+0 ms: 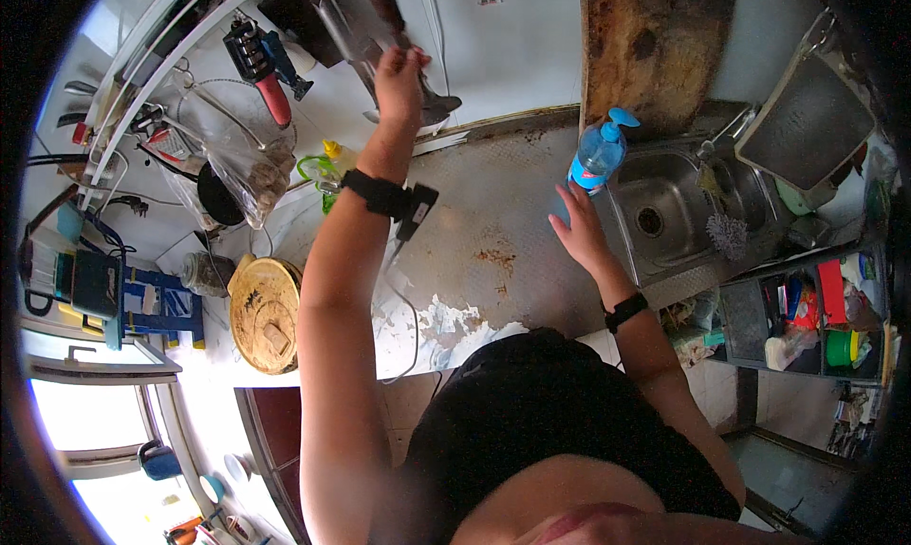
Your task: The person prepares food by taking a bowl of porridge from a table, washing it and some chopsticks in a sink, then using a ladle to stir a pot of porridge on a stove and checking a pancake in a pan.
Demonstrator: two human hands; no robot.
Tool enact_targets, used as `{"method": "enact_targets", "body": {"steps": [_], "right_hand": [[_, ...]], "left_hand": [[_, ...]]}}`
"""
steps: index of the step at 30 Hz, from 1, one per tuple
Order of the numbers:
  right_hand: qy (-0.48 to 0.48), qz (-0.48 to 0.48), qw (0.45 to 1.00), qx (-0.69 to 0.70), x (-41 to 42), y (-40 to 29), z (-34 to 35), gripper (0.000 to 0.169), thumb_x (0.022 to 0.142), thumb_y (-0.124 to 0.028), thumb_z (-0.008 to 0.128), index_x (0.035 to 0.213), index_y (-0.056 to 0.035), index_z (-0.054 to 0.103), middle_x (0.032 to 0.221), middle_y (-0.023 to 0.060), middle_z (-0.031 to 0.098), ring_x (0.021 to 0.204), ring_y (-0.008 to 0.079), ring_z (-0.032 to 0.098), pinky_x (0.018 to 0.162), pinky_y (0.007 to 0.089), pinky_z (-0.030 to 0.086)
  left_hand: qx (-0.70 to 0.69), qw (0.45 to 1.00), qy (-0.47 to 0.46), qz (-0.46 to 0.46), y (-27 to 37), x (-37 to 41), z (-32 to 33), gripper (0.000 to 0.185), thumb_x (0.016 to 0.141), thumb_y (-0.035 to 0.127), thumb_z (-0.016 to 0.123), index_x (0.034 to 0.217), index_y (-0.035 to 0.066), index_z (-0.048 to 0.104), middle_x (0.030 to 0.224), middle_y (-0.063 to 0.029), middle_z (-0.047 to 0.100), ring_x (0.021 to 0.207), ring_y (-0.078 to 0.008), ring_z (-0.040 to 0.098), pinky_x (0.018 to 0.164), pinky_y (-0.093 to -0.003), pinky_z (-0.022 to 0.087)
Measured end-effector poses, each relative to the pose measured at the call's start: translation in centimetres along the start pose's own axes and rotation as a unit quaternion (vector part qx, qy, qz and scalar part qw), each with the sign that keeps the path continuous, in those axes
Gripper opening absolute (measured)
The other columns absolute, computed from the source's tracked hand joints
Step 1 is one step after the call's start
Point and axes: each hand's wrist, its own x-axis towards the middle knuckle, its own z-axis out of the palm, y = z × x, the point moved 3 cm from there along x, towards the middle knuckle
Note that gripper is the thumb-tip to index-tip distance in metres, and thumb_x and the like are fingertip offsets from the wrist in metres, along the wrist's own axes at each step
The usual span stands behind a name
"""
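My left hand (400, 82) is raised to the wall at the top. Its curled fingers overlap a metal knife holder (340, 29) and a dark-handled kitchen knife (441, 105); blur hides whether they grip either one. On the right, my right hand (585, 228) is over the steel worktop (491, 210), fingers apart and holding nothing. Its fingertips are at the base of a blue pump bottle (599, 153), and I cannot tell if they touch. That bottle stands upright between the worktop and the double sink (658, 214).
A large wooden cutting board (651, 43) leans on the back wall. A framed board (808, 121) stands behind the sink, where a grey scrubber (726, 235) lies. Left are a round wooden board (265, 317), a yellow-capped bottle (338, 153) and a red-handled knife sharpener (272, 96).
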Motion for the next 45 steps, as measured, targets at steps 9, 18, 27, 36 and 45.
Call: {"method": "enact_targets", "body": {"steps": [9, 18, 27, 36, 45], "right_hand": [[0.135, -0.037, 0.956, 0.259, 7.5, -7.8, -2.8, 0.042, 0.08, -0.018, 0.066, 0.115, -0.0019, 0.049, 0.114, 0.0165, 0.053, 0.103, 0.0272, 0.053, 0.084, 0.0345, 0.044], [0.089, 0.058, 0.884, 0.455, 6.6, -7.2, 0.6, 0.017, 0.084, -0.015, 0.061, 0.095, -0.0021, 0.058, 0.087, 0.003, 0.062, 0.07, 0.0076, 0.058, 0.056, 0.0225, 0.048], [0.082, 0.091, 0.918, 0.377, 4.9, -5.0, 1.3, 0.017, 0.086, -0.016, 0.058, 0.095, -0.002, 0.055, 0.083, 0.0062, 0.061, 0.069, 0.0109, 0.06, 0.058, 0.0256, 0.049], [0.074, 0.16, 0.889, 0.423, 3.9, -2.9, 0.5, 0.02, 0.088, -0.016, 0.055, 0.106, -0.0049, 0.054, 0.105, 0.0064, 0.06, 0.087, 0.0119, 0.057, 0.068, 0.0266, 0.05], [0.079, 0.153, 0.892, 0.419, 3.2, -2.3, 1.3, 0.019, 0.089, -0.014, 0.054, 0.105, -0.0043, 0.054, 0.104, 0.0063, 0.06, 0.088, 0.0126, 0.057, 0.07, 0.0276, 0.049]], "left_hand": [[0.348, 0.878, -0.307, 0.118, -0.6, -11.4, 3.8, 0.013, 0.078, 0.009, 0.051, 0.088, 0.005, 0.059, 0.079, -0.0114, 0.063, 0.075, -0.0288, 0.061, 0.067, -0.0336, 0.048], [0.513, 0.813, -0.217, 0.172, 5.4, -8.9, 0.1, 0.028, 0.074, 0.019, 0.066, 0.1, 0.01, 0.061, 0.087, -0.0078, 0.062, 0.083, -0.0267, 0.058, 0.07, -0.0361, 0.047], [0.687, 0.577, 0.28, 0.341, 24.0, 5.3, -4.4, 0.048, 0.084, 0.042, 0.05, 0.115, 0.005, 0.051, 0.115, -0.0215, 0.047, 0.109, -0.0395, 0.04, 0.091, -0.0515, 0.031], [0.791, 0.574, 0.147, 0.153, 25.6, 10.7, -3.7, 0.066, 0.089, 0.055, 0.02, 0.14, 0.013, 0.022, 0.143, -0.0156, 0.025, 0.114, -0.0464, 0.036, 0.092, -0.0555, 0.03], [0.758, 0.598, 0.203, 0.165, 24.8, 11.4, -4.3, 0.07, 0.087, 0.059, 0.012, 0.142, 0.015, 0.014, 0.143, -0.0167, 0.022, 0.112, -0.0448, 0.039, 0.091, -0.0542, 0.031]]}}
